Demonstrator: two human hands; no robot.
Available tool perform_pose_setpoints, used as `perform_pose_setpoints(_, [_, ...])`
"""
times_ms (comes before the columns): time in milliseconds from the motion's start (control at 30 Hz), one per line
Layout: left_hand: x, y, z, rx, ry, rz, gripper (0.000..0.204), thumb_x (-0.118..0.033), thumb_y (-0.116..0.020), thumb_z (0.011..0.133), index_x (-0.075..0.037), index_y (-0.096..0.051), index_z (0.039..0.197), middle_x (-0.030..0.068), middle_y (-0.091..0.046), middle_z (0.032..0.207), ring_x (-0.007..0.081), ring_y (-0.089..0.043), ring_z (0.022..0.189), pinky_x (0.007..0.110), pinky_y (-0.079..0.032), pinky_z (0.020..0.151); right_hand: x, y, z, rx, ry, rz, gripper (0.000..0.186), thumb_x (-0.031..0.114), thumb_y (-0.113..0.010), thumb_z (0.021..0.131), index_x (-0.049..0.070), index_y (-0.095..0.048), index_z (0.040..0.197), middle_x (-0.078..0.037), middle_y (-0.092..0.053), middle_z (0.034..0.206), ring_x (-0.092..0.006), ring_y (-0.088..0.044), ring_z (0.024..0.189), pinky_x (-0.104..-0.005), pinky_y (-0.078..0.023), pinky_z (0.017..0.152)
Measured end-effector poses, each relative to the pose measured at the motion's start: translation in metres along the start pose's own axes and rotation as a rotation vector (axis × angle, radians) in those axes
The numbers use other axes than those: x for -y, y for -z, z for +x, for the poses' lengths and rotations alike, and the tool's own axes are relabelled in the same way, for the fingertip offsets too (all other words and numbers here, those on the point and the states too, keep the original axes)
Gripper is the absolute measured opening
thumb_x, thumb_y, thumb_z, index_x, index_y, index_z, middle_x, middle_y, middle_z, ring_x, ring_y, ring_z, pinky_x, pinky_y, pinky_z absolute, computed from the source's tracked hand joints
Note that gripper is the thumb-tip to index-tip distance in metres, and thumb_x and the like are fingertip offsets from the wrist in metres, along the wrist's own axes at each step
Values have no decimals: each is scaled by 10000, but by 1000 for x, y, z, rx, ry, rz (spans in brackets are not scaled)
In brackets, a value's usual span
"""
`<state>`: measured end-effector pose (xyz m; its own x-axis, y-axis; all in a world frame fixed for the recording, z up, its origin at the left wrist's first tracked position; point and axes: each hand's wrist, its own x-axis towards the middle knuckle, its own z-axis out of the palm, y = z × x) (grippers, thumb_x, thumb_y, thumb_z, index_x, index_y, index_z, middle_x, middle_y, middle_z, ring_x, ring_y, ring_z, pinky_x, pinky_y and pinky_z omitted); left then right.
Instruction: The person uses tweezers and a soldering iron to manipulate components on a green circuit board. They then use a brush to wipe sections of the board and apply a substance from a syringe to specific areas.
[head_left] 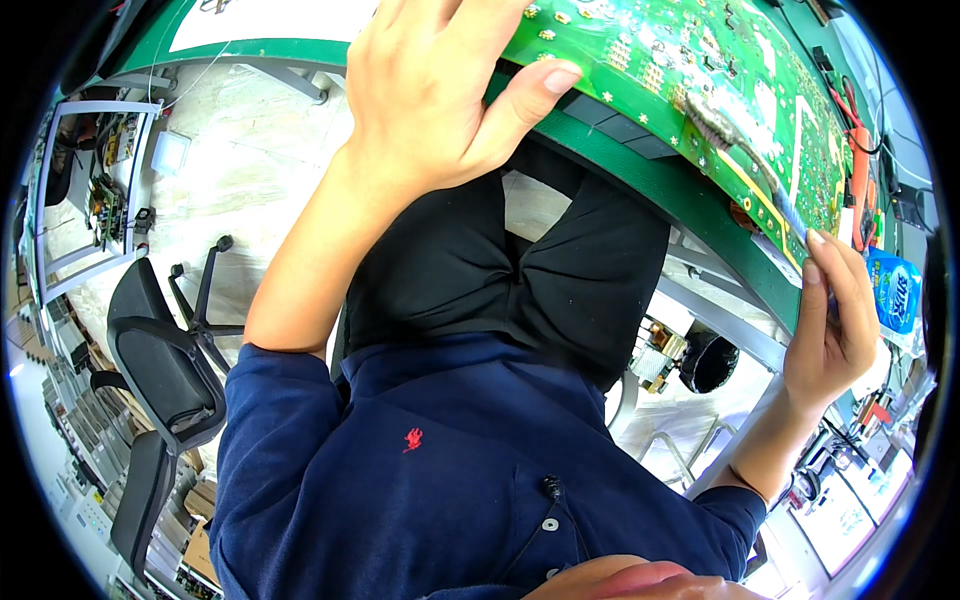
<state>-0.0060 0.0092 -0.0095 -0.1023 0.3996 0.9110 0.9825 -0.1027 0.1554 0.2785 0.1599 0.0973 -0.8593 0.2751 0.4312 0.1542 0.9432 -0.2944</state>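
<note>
A large green circuit board [650,75] lies on the green-topped bench, its surface wet-looking and shiny, dotted with small parts. My left hand [430,95] is laid at the board's left edge, thumb stretched out over that edge; the upper picture rim cuts off the other fingertips. Between the thumb and fingers of my right hand [835,310] is the thin handle of a small brush [765,172]. Its greyish bristles rest on or just over the board near the front edge; whether they touch I cannot tell.
Beyond my right hand are red-orange pliers [859,180] and a blue packet [893,290]. The green bench edge [715,225] runs close before my lap. A black office chair [165,360] and a metal frame rack [95,200] stand at left. Under the bench is a black bin [709,362].
</note>
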Motion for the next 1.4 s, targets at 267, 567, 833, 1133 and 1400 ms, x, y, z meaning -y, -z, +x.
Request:
perform_pose_setpoints(267, [1, -1, 0, 1, 2, 0, 463, -407, -556, 897, -13, -576, 1141, 189, -569, 1094, 327, -565, 857, 375, -470, 723, 0, 2, 0, 15, -18, -7, 223, -144, -597, 787, -70, -654, 990, -198, -666, 923, -240, -647, 818, -278, -491, 751])
perform_pose_setpoints(567, [-2, 2, 2, 14, 3, 8, 464, -404, -560, 895, -9, -578, 1139, 196, -569, 1098, 335, -565, 865, 379, -467, 732, 0, 0, 0, 8, 15, -17, 222, -144, -598, 791, -68, -656, 992, -196, -666, 927, -228, -644, 813, -268, -489, 744])
perform_pose_setpoints(833, [3, -1, -2, -6, -10, -12, 462, -396, -567, 890, -8, -575, 1142, 201, -568, 1099, 337, -567, 864, 379, -467, 732, -2, 1, -1, 23, 7, 9, 213, -141, -591, 804, -69, -656, 993, -196, -662, 923, -222, -638, 816, -255, -482, 731])
perform_pose_setpoints(1133, [-1, 5, 2, 41, -12, 43, 458, -402, -562, 894, -14, -575, 1137, 195, -567, 1098, 329, -566, 845, 377, -466, 721, -2, -1, 1, 21, 5, -18, 187, -123, -585, 822, -66, -649, 989, -172, -666, 943, -212, -633, 824, -261, -475, 751])
perform_pose_setpoints(1400, [5, -5, -4, -45, -20, -3, 464, -409, -568, 885, -18, -585, 1135, 189, -573, 1100, 336, -573, 889, 376, -469, 759, 3, 2, 14, 108, -210, 37, 117, -60, -540, 836, -37, -555, 950, -80, -590, 856, -115, -549, 771, -227, -444, 723])
